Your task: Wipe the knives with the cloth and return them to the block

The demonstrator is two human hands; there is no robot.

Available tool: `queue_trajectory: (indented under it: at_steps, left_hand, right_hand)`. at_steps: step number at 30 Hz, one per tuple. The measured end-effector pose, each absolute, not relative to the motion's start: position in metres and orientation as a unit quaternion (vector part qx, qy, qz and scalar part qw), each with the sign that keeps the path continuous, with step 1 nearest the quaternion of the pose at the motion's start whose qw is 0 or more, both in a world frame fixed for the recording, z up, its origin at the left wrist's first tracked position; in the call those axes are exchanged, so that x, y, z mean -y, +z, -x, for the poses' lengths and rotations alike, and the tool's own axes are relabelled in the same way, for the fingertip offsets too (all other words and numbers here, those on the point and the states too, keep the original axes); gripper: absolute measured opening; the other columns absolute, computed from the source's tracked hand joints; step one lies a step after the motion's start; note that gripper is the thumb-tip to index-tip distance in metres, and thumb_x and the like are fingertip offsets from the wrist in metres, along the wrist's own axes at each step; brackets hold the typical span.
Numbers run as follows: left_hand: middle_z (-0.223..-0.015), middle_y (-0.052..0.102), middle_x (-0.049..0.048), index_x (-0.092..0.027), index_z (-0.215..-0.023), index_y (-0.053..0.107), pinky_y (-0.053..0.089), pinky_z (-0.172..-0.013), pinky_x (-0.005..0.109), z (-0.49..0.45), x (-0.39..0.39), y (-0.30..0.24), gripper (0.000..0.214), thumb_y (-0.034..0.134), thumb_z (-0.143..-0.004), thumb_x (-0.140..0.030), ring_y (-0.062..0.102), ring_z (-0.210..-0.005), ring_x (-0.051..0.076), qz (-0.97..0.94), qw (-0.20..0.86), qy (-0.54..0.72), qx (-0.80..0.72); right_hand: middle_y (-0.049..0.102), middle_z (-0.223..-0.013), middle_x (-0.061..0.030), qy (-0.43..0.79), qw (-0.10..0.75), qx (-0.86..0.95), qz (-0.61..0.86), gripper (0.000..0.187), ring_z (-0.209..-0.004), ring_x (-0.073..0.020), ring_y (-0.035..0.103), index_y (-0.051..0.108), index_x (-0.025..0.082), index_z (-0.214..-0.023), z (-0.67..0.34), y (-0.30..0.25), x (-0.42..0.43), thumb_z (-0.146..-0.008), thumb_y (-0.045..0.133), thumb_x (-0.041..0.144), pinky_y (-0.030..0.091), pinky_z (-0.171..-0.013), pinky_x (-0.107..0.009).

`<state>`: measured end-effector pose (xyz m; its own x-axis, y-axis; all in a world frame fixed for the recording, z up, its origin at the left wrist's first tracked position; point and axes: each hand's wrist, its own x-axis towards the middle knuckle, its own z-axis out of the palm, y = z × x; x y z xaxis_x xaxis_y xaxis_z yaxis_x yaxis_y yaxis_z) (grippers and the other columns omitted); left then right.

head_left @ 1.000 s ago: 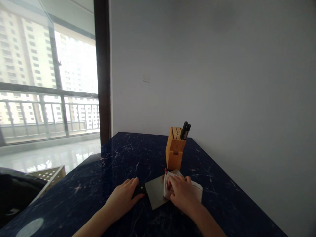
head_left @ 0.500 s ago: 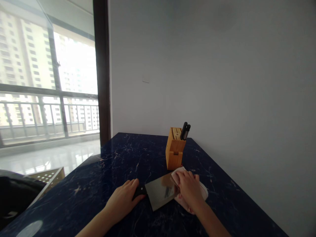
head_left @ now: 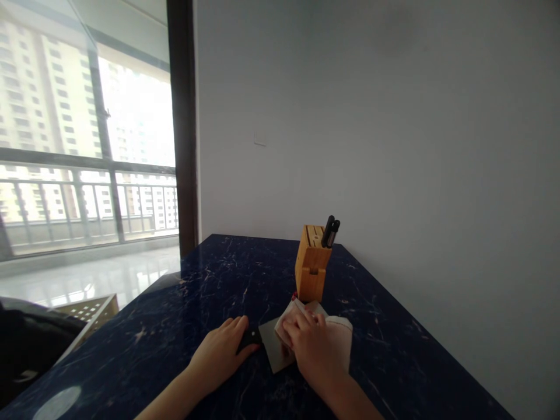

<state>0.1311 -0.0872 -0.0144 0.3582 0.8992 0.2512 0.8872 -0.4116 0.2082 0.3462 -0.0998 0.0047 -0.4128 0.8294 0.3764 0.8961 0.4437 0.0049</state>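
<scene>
A cleaver with a broad shiny blade and a black handle is held low over the dark table. My left hand is closed round its handle. Bunched under the fingers of my right hand is a pale cloth with some red on it, pressed against the flat of the blade. The cloth and the hand hide much of the blade; one far corner shows behind the fingers. Just beyond them stands a wooden knife block, with black handles sticking up from its right side.
The blue marbled table reaches to the grey wall at the back and right. To the left are a pale perforated crate with a black item by it, and a large window.
My right hand has slid the cloth leftward along the blade, toward the handle, covering more of it. My left hand keeps its grip almost in place.
</scene>
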Motion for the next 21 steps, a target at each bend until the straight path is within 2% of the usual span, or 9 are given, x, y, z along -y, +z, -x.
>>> queue_trajectory:
  at_steps: [3, 6, 11, 16, 21]
  left_hand:
    - [-0.088, 0.058, 0.0026, -0.022, -0.09, 0.049, 0.04, -0.071, 0.03, -0.131, 0.087, -0.015, 0.026, 0.045, -0.081, -0.046, 0.055, -0.085, 0.022, -0.822, 0.017, 0.167, -0.544]
    - [-0.086, 0.058, 0.0017, -0.022, -0.088, 0.048, 0.039, -0.069, 0.029, -0.131, 0.087, -0.016, 0.024, 0.046, -0.081, -0.045, 0.055, -0.084, 0.021, -0.821, 0.018, 0.172, -0.544]
    - [-0.085, 0.058, 0.0015, -0.023, -0.087, 0.047, 0.039, -0.069, 0.029, -0.131, 0.085, -0.018, 0.022, 0.046, -0.081, -0.044, 0.055, -0.084, 0.021, -0.821, 0.019, 0.172, -0.545]
    - [-0.089, 0.058, 0.0024, -0.023, -0.09, 0.047, 0.039, -0.071, 0.029, -0.13, 0.086, -0.017, 0.025, 0.044, -0.081, -0.046, 0.055, -0.087, 0.021, -0.821, 0.028, 0.167, -0.545]
    - [-0.09, 0.058, 0.003, -0.023, -0.091, 0.048, 0.039, -0.074, 0.03, -0.131, 0.088, -0.013, 0.025, 0.043, -0.081, -0.045, 0.054, -0.089, 0.022, -0.819, 0.038, 0.158, -0.551]
  right_hand:
    - [0.052, -0.113, -0.0074, -0.085, 0.177, 0.846, 0.496, 0.033, -0.104, -0.0246, 0.043, 0.047, 0.024, -0.116, -0.331, -0.002, 0.106, -0.083, 0.041, 0.019, 0.024, -0.088, -0.041]
    - [0.051, -0.114, -0.0071, -0.051, 0.197, 0.848, 0.49, 0.038, -0.104, -0.0257, 0.042, 0.043, 0.025, -0.12, -0.32, -0.006, 0.109, -0.083, 0.045, 0.028, 0.024, -0.089, -0.042]
    - [0.055, -0.103, -0.0018, -0.001, 0.246, 0.829, 0.502, 0.03, -0.098, -0.0234, 0.045, 0.051, 0.027, -0.108, -0.313, -0.006, 0.106, -0.078, 0.052, 0.024, 0.029, -0.084, -0.038]
    - [0.059, -0.097, -0.0007, 0.037, 0.264, 0.814, 0.516, 0.023, -0.099, -0.0207, 0.047, 0.057, 0.024, -0.093, -0.315, -0.001, 0.102, -0.078, 0.043, 0.012, 0.026, -0.087, -0.038]
    - [0.062, -0.098, -0.0024, 0.095, 0.254, 0.765, 0.584, 0.019, -0.107, -0.0225, 0.045, 0.061, 0.023, -0.084, -0.305, 0.005, 0.089, -0.079, 0.044, 0.018, 0.026, -0.088, -0.037]
